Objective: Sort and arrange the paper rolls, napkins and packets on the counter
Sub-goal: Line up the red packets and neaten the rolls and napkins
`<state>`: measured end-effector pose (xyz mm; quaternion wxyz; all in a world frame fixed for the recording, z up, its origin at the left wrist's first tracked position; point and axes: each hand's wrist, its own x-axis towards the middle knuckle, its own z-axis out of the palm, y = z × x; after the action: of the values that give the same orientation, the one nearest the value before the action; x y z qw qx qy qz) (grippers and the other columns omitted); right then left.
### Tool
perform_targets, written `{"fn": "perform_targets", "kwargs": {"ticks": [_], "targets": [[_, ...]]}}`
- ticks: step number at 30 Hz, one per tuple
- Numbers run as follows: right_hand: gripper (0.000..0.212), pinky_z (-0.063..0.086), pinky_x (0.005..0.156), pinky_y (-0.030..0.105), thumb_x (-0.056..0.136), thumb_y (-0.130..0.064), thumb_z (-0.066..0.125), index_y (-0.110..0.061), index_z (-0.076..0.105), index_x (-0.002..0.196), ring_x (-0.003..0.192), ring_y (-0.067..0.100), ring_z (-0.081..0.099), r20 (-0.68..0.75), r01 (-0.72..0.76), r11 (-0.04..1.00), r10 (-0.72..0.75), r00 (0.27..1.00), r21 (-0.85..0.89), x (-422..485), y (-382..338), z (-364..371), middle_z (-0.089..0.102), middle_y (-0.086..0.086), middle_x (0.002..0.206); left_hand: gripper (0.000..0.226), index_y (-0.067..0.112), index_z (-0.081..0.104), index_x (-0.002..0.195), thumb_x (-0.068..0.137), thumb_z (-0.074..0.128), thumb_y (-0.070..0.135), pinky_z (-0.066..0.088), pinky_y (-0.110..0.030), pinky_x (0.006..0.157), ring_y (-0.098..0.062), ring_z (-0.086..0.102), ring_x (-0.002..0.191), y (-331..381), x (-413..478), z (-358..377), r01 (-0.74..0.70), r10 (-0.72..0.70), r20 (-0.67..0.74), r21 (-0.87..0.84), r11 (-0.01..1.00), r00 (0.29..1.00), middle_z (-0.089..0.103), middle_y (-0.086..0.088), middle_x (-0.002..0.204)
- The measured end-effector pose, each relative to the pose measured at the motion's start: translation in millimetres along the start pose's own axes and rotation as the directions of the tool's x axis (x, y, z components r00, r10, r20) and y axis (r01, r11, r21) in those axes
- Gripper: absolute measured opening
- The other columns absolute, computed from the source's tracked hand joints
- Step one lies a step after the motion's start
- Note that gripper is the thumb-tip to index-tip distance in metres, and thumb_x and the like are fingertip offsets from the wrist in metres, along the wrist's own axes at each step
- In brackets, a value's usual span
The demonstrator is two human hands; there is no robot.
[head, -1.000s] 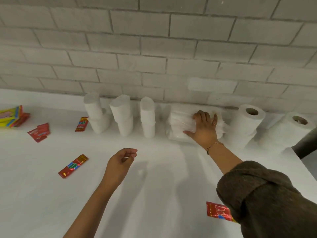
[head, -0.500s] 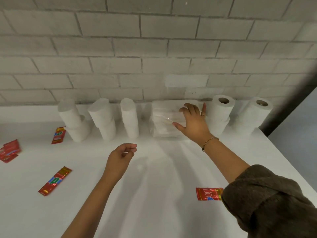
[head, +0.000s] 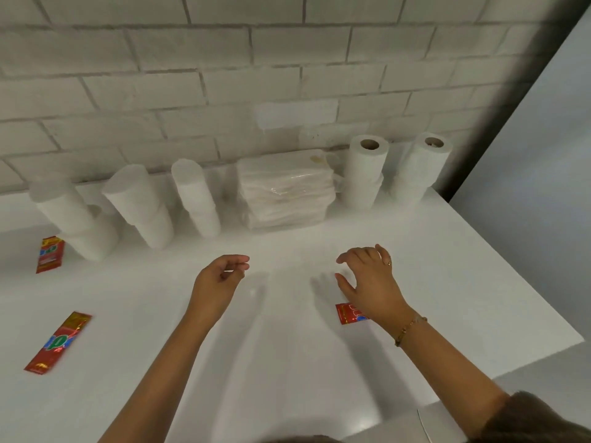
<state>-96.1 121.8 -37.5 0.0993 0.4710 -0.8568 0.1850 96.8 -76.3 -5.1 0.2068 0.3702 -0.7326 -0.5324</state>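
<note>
Hovering over the white worktop (head: 287,362), both hands are empty: the left hand (head: 217,282) loosely curled, the right hand (head: 371,282) spread above one red foil packet (head: 348,313). Two more red packets (head: 57,342) (head: 50,254) lie toward the left edge. Along the back edge stand three stacks of plain white paper rolls (head: 76,219) (head: 140,204) (head: 196,196), one wrapped pile of white napkins (head: 284,190), and two stacks of cored rolls (head: 364,171) (head: 419,169).

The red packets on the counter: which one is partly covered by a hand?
The red packet under the right hand; the wrist hides its right part. The two other packets lie uncovered at the far left.
</note>
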Motion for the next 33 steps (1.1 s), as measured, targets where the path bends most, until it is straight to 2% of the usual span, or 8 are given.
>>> {"fn": "perform_targets", "kwargs": {"ticks": [7,9,13,19,24,27,31,33], "targets": [[0.019,0.029,0.104,0.045,0.073,-0.017,0.058,-0.021,0.067,0.089,0.095,0.023,0.058,0.23,-0.048,0.999,0.049,0.972,-0.01,-54.6,26.7,14.5,0.063,-0.003,0.096,0.026,0.036,0.062,0.086,0.09,0.054,0.012,0.044,-0.015,0.072,-0.024,0.064,0.096,-3.5,-9.9,18.8,-0.004,0.004,0.049,0.012,1.0,0.999,0.067,0.005,0.096],[0.027,0.034,0.099,0.047,0.066,-0.009,0.066,-0.018,0.07,0.092,0.093,0.028,0.061,0.305,-0.034,0.999,0.039,0.952,-0.021,-64.0,33.2,21.2,0.064,0.002,0.099,0.025,0.035,0.062,0.087,0.09,0.054,0.012,0.044,-0.015,0.072,-0.023,0.064,0.095,-4.2,-12.7,21.0,-0.005,0.004,0.053,0.015,1.0,0.999,0.067,0.005,0.095],[0.047,0.038,0.084,0.037,0.067,0.005,0.059,-0.017,0.068,0.108,0.101,0.035,0.058,0.415,-0.042,0.998,0.019,0.91,0.046,-73.6,44.6,27.5,0.06,0.011,0.117,0.021,0.03,0.063,0.092,0.09,0.054,0.012,0.042,-0.013,0.072,-0.021,0.064,0.096,-5.1,-17.4,24.6,0.005,-0.005,0.038,0.022,1.0,0.999,0.068,0.004,0.096],[0.031,0.028,0.085,0.03,0.086,-0.015,0.058,-0.03,0.063,0.112,0.105,0.025,0.05,0.547,-0.073,0.997,0.059,0.835,0.004,-55.2,44.7,17.7,0.056,0.001,0.109,0.026,0.037,0.062,0.085,0.09,0.054,0.013,0.045,-0.016,0.072,-0.022,0.064,0.094,-9.5,-28.5,28.2,0.027,-0.027,0.012,0.015,1.0,1.0,0.068,0.006,0.094],[0.035,0.038,0.074,0.022,0.076,0.01,0.055,-0.018,0.066,0.093,0.091,0.027,0.055,0.539,-0.231,0.939,0.06,0.84,0.256,-33.5,21.4,25.9,0.046,0.002,0.097,0.026,0.038,0.062,0.087,0.089,0.053,0.014,0.047,-0.022,0.075,-0.024,0.065,0.092,-22.0,-43.7,15.5,0.058,-0.056,-0.044,0.037,0.998,0.997,0.069,0.005,0.097],[0.029,0.039,0.077,0.022,0.081,0.006,0.055,-0.011,0.066,0.101,0.097,0.024,0.055,0.467,-0.284,0.874,0.075,0.881,0.395,-17.7,-15.3,32.4,0.056,0.008,0.107,0.026,0.038,0.062,0.086,0.089,0.054,0.014,0.046,-0.02,0.074,-0.022,0.065,0.092,-33.2,-52.9,-6.1,0.096,-0.092,-0.102,0.042,0.994,0.991,0.069,0.004,0.098],[0.026,0.046,0.056,0.01,0.082,0.003,0.055,-0.012,0.067,0.1,0.08,0.016,0.058,0.393,-0.348,0.704,0.105,0.913,0.619,-1.3,-72.5,31.0,0.062,0.004,0.1,0.022,0.036,0.062,0.088,0.09,0.054,0.015,0.044,-0.014,0.073,-0.017,0.064,0.091,-43.5,-60.0,-46.5,0.12,-0.108,-0.239,0.036,0.992,0.965,0.069,0.002,0.098],[0.029,0.046,0.055,0.005,0.081,0.007,0.054,-0.013,0.068,0.098,0.077,0.012,0.059,0.376,-0.353,0.626,0.102,0.921,0.695,6.9,-99.0,30.4,0.062,0.001,0.099,0.018,0.031,0.063,0.094,0.09,0.054,0.016,0.043,-0.013,0.072,-0.016,0.064,0.092,-50.4,-64.6,-67.5,0.132,-0.116,-0.282,0.04,0.99,0.952,0.068,0.001,0.1]]}}
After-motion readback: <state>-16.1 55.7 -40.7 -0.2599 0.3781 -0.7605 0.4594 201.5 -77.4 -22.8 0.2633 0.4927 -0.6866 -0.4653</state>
